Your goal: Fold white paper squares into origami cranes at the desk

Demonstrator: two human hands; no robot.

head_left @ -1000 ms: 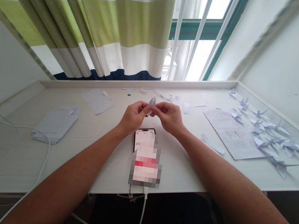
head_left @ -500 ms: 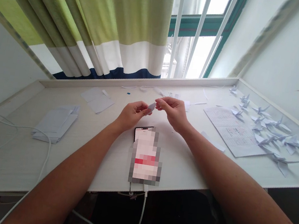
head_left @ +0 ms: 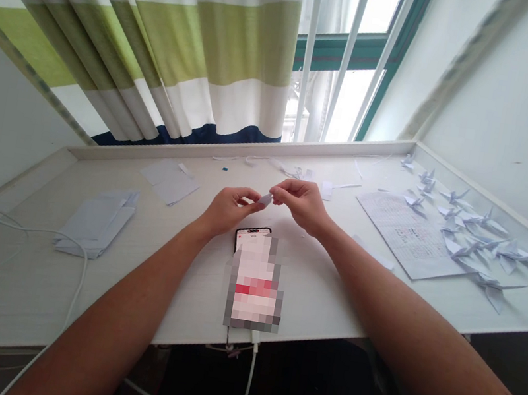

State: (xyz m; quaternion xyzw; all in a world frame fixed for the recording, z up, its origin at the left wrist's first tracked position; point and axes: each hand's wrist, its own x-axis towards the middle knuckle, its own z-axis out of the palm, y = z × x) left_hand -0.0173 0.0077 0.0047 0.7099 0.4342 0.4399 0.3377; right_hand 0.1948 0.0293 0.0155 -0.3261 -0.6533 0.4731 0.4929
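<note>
Between my hands, above the white desk, is a small folded white paper [head_left: 265,200]. My left hand [head_left: 232,209] pinches its body between thumb and fingers. My right hand [head_left: 300,202] has thumb and forefinger closed on the pointed upper right end of the same paper. Its finer folds are too small to make out, and my left fingers cover part of it. Just below the hands a phone [head_left: 251,243] lies screen up on the desk, its screen mostly pixelated.
Several folded paper cranes [head_left: 493,285] crowd the right side, some on a written sheet [head_left: 403,236]. At left lie a stack of folded paper [head_left: 97,221] and flat paper sheets [head_left: 170,179]. Paper scraps line the back. A white cable [head_left: 80,282] crosses the left side.
The view has shifted slightly, so the desk sits a little lower in the picture. Both hands keep their pinch on the folded paper, with slight changes of the fingers.
</note>
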